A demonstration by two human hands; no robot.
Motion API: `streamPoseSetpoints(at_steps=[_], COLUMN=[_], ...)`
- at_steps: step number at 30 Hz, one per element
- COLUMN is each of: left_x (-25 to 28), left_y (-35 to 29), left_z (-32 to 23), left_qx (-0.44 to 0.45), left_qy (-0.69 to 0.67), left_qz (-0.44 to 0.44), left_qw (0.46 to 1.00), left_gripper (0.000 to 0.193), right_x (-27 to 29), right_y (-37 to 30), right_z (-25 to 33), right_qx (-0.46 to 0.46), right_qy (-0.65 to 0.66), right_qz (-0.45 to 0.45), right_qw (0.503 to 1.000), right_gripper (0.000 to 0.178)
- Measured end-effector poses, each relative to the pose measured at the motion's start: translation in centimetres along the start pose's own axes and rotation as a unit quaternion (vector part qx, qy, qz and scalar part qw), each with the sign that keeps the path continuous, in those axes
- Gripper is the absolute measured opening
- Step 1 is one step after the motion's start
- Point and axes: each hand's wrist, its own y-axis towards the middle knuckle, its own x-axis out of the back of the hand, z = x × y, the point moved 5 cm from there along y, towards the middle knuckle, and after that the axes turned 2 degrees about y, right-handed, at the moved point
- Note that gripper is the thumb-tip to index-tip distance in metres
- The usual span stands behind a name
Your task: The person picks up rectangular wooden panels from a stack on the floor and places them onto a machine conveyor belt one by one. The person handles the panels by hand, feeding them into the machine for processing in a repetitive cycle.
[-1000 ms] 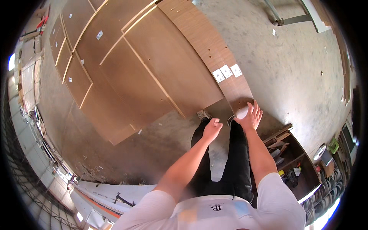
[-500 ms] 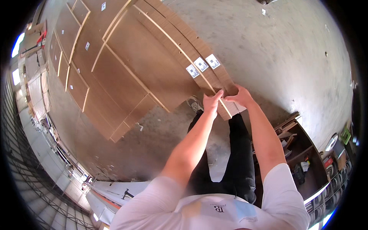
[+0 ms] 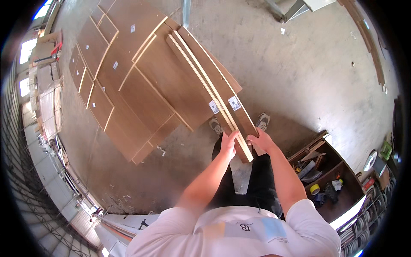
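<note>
- Head view shows a long brown panel (image 3: 214, 81) with a pale edge, held at its near end by both hands in front of the person's legs.
- Its long axis runs from the hands, low in the middle of the picture, up and to the left, and its far end points toward the stacked boards (image 3: 128, 90) on the floor.
- A second, similar panel (image 3: 197, 73) lies tight against its left side, and both carry small white labels near the hands.
- Left hand (image 3: 229, 143) is pressed flat to the left edge of the pair, fingers together and stretched up along the pale edge, thumb side against the wood.
- Right hand (image 3: 261, 140) is curled around the right edge of the near end, fingers closed on the board.
- Compared with half a second ago, the hands sit lower in the picture and nearer the body, and the panels now reach farther up across the floor.
- A second ago the hands were apart, the right one resting on the board's corner; now both clamp the same near end.
- Two shoes (image 3: 262, 121) show just beyond the hands, on either side of the panels.
- Bare concrete floor (image 3: 299, 64) spreads to the right.
- An open wooden box (image 3: 329, 180) with tape rolls and small tools stands at the person's right.
</note>
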Motion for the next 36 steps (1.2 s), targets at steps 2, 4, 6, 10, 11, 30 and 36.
streamPoseSetpoints(at_steps=[2, 4, 6, 10, 11, 30, 36], left_x=[-0.2, -1.0, -1.0, -2.6, -1.5, -28.7, -40.6], left_y=[-1.5, -2.1, -2.4, -5.3, -4.1, -12.7, -8.9], left_z=[-0.6, -0.5, 0.5, -0.5, -0.3, -9.0, -9.8], left_qx=[-0.013, -0.007, 0.001, 0.055, 0.083, -0.041, -0.029], left_qy=[0.032, 0.067, 0.092, -0.016, -0.043, -0.157, -0.105], left_qz=[-0.032, 0.001, 0.081, 0.102, 0.131, 0.276, 0.205], left_qw=[0.999, 0.998, 0.992, 0.993, 0.987, 0.947, 0.973], left_gripper=[0.060, 0.063, 0.060, 0.060, 0.061, 0.079, 0.082], right_x=[-0.2, -1.2, -2.6, -2.9, -2.7, 14.0, 21.1], right_y=[-1.8, -4.7, -6.1, -10.8, -12.9, -42.2, -40.3], right_z=[0.4, 3.2, 3.8, 6.6, 7.9, 6.8, 7.0], right_qx=[-0.009, 0.004, 0.025, 0.014, 0.022, 0.114, 0.116], right_qy=[-0.024, -0.133, -0.197, -0.220, -0.231, -0.410, -0.368], right_qz=[-0.022, -0.100, -0.042, -0.052, -0.057, -0.390, -0.479], right_qw=[0.999, 0.986, 0.979, 0.974, 0.971, 0.817, 0.788], right_gripper=[0.075, 0.079, 0.099, 0.101, 0.098, 0.088, 0.064])
